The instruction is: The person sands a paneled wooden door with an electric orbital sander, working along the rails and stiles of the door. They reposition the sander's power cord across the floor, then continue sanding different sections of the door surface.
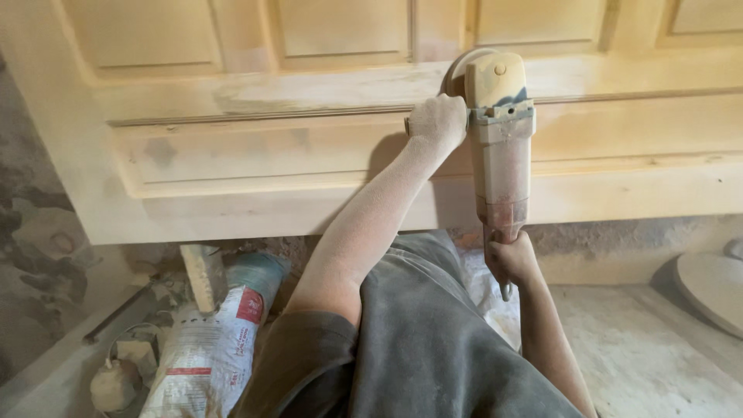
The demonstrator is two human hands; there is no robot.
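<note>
A dust-coated angle grinder (501, 147) rests with its round disc head against a pale wooden panelled door (255, 155) lying flat in front of me. My left hand (438, 120) is closed around the grinder's side handle near the head. My right hand (511, 259) grips the rear end of the grinder's body, close to my torso. Both arms are covered in fine wood dust. The disc itself is mostly hidden behind the tool's head.
Below the door on the left lie a printed white sack (205, 348), a wooden block (203, 275) and a metal rod (116, 313) on a dusty floor. A round pale board (712, 286) lies at the right.
</note>
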